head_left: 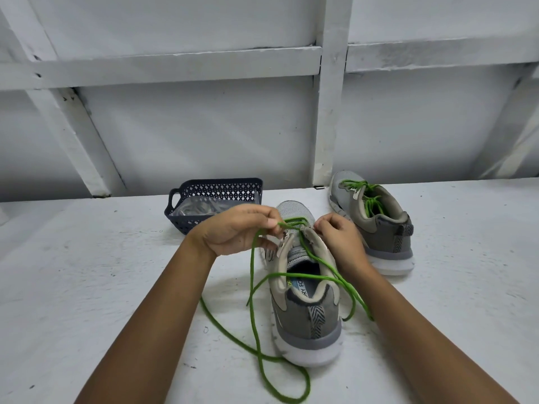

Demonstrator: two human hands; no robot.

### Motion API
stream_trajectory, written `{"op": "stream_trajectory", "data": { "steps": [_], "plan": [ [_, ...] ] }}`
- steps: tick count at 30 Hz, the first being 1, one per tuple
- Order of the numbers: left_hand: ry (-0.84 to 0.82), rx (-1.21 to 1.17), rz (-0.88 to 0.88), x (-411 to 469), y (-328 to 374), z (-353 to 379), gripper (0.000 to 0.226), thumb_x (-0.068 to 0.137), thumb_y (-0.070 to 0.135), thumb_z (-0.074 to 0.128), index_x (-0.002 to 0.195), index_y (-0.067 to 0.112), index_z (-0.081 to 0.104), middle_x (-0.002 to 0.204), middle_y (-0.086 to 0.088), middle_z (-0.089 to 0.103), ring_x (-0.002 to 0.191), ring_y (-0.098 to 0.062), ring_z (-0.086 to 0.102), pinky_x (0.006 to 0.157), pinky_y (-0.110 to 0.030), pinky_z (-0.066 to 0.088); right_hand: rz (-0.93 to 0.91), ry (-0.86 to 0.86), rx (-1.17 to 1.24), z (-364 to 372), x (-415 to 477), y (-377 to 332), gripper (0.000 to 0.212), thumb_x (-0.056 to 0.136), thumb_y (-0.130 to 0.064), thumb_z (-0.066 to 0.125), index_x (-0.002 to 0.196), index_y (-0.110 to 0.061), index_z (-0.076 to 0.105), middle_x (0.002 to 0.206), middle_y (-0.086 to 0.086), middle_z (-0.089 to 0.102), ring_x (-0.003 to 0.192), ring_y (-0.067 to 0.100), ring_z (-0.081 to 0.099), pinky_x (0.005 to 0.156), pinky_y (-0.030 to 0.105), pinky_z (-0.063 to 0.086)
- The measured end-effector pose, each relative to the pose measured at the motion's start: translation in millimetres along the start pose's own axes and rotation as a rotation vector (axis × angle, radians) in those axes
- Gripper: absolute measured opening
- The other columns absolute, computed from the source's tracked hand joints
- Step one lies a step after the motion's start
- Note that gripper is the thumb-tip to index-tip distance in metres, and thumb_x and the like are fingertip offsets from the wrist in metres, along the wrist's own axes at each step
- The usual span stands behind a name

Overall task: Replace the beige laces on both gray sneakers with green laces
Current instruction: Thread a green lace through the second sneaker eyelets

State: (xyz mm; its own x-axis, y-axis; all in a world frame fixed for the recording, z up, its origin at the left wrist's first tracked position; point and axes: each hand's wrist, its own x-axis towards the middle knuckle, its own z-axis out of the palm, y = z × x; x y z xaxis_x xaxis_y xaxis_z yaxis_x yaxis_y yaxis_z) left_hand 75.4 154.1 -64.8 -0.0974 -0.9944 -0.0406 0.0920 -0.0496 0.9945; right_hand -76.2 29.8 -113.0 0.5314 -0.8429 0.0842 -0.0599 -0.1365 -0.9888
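A gray sneaker [306, 319] stands in front of me, heel toward me, toe pointing away. A green lace [256, 325] runs through its lowest eyelets near the toe, and both long ends trail loose over the collar and onto the table. My left hand [236, 228] pinches the green lace at the left eyelet row. My right hand [338, 234] has curled fingers at the right eyelet flap; what it grips is partly hidden. A second gray sneaker [376, 225] stands at the back right, laced with green.
A dark blue perforated basket [213, 189] sits behind my left hand and holds clear plastic wrapping with pale laces inside. The white table [87, 287] ends at a white panelled wall with beams.
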Motion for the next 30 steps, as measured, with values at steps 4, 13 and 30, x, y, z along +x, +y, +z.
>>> {"op": "stream_trajectory", "data": {
  "steps": [4,13,30],
  "plan": [
    [0.158,-0.021,0.026,-6.6,10.1,4.9,0.017,0.082,0.019,0.057,0.074,0.014,0.070,0.063,0.001,0.053,0.060,-0.011,0.053,0.058,-0.022,0.049,-0.032,-0.069,0.000,-2.1,-3.4,-14.9,0.021,0.093,-0.005,0.047,0.079,-0.014,0.061,0.073,0.002,0.057,0.067,0.012,0.051,0.066,0.023,0.045],
    [0.253,0.301,-0.006,-12.0,17.8,23.3,0.021,0.084,0.013,0.053,0.089,0.015,0.073,0.074,-0.001,0.059,0.066,-0.008,0.049,0.062,-0.019,0.043,-0.514,-0.415,-0.699,-7.6,-17.3,-62.7,0.016,0.091,-0.019,0.059,0.101,-0.015,0.071,0.085,-0.002,0.053,0.086,0.014,0.051,0.071,0.021,0.035],
    [0.469,1.181,0.092,6.2,-14.2,60.2,0.007,0.083,0.031,0.067,0.090,0.029,0.066,0.097,0.003,0.038,0.098,-0.014,0.034,0.088,-0.032,0.030,-0.396,-0.599,-0.232,-49.6,-14.0,-69.7,0.041,0.090,0.006,0.054,0.073,-0.027,0.071,0.075,-0.004,0.065,0.075,0.009,0.057,0.073,0.024,0.046]
  ]
}}
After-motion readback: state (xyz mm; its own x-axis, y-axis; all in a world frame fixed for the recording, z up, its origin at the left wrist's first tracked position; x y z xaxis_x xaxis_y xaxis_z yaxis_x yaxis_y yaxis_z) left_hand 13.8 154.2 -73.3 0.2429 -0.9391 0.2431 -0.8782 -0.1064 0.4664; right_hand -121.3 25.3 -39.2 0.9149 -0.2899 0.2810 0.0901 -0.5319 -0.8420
